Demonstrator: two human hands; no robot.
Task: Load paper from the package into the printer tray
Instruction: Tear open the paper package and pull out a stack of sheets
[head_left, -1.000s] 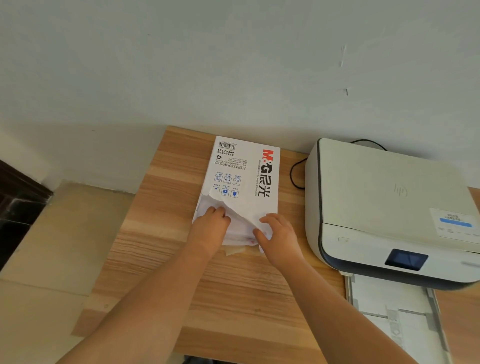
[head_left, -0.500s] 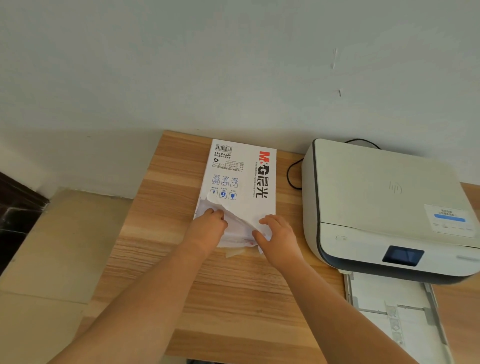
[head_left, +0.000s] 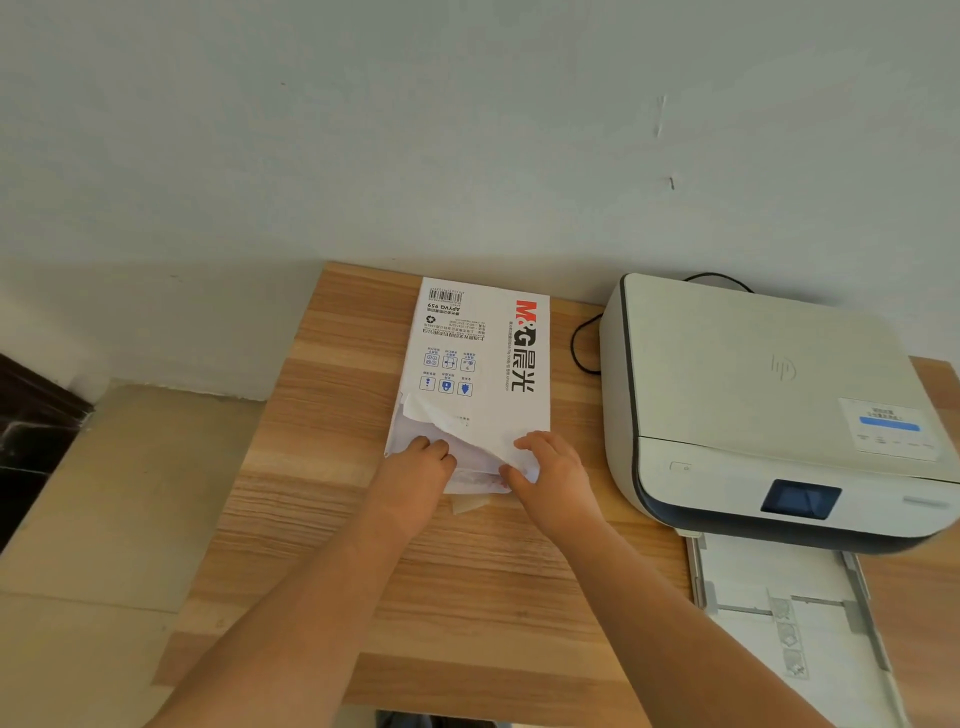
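1. paper package (head_left: 478, 358) lies flat on the wooden table (head_left: 322, 519), left of the printer (head_left: 769, 400), near end torn open with white sheets showing.
2. left hand (head_left: 415, 478) sits at the torn end's left corner, fingers curled onto the exposed paper; grip looks narrow, can't tell if it actually pinches sheets.
3. right hand (head_left: 553, 475) grips the torn wrapper flap (head_left: 467, 431) at the right corner, thumb and fingers pinching it.
4. printer tray (head_left: 779, 608) is pulled out at the printer's front, well apart from the package.
5. black cable (head_left: 579, 348) loops between package and printer.
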